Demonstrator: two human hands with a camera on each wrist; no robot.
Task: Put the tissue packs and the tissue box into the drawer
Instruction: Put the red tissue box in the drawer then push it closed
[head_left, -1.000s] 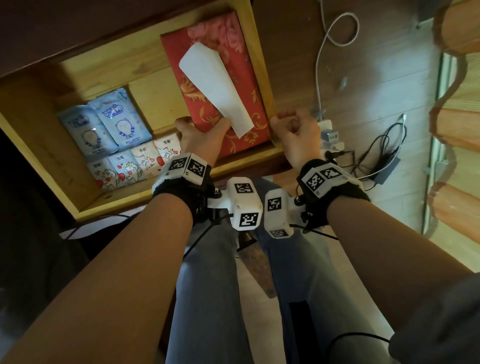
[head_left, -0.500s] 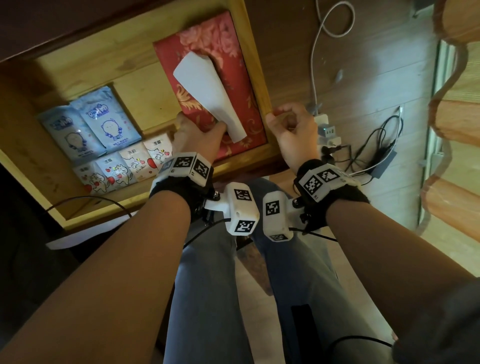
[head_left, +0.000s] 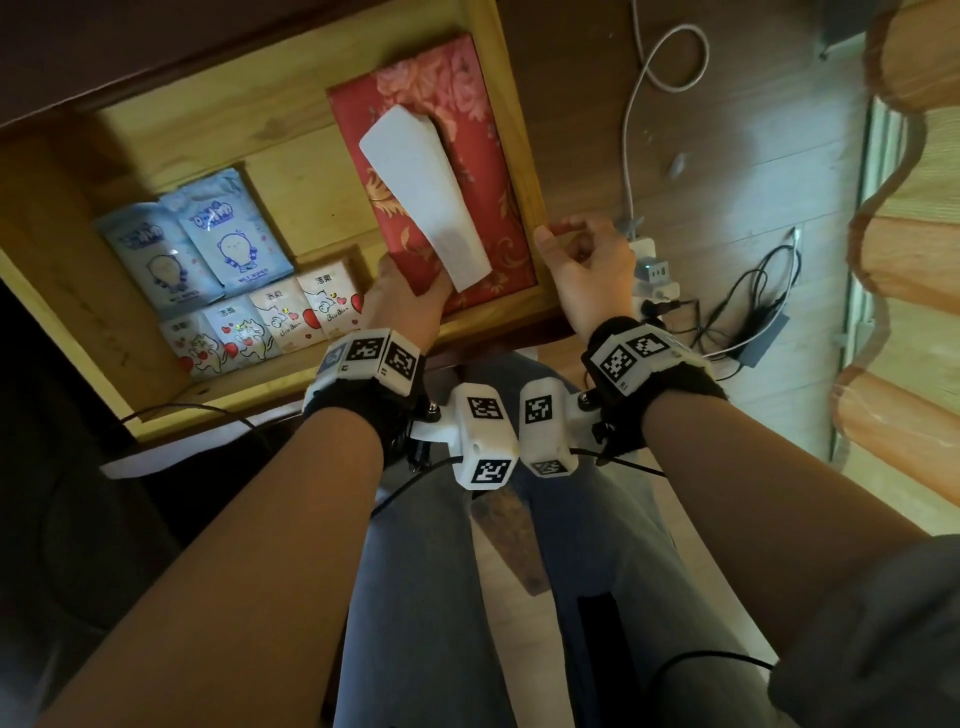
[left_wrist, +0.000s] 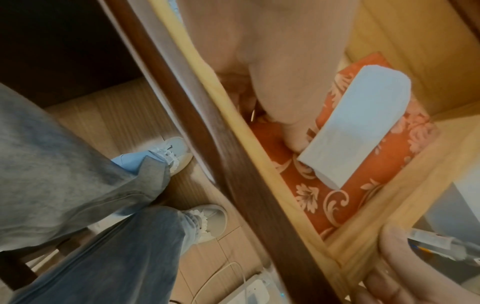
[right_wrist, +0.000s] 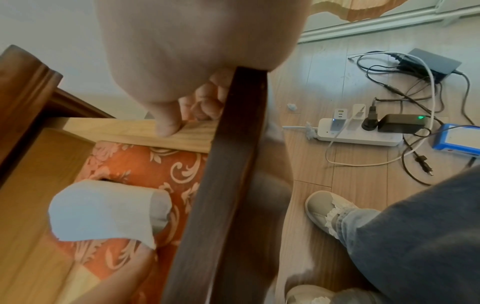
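Left hand (head_left: 402, 304) rests on the near left corner of the red floral cardboard tissue box (head_left: 447, 130), thumb laid on its top; whether the fingers curl round the box end can't be told. Right hand (head_left: 587, 270) is curled w/ thumb on top of the right rim of the open light-wood drawer (head_left: 524, 171), near its front right corner, fingers wrapped on the outer side of the rim.

Inside the drawer, left to right: two pale blue plastic wet-wipe packs (head_left: 208, 239) lie side by side, overlapping, toward the left wall. Just in front of them, along the front edge, a row of four small white tissue packs w/ cartoon cats and red hearts (head_left: 265, 332). The red box lies flat against the right wall, reaching from the front edge to approx. the back. A white tissue sheet (head_left: 431, 197) sticks out of its slot and droops toward the front.

On the wood floor right of the drawer: a white power strip (right_wrist: 361, 133) w/ plugs, black cables (head_left: 748, 301).
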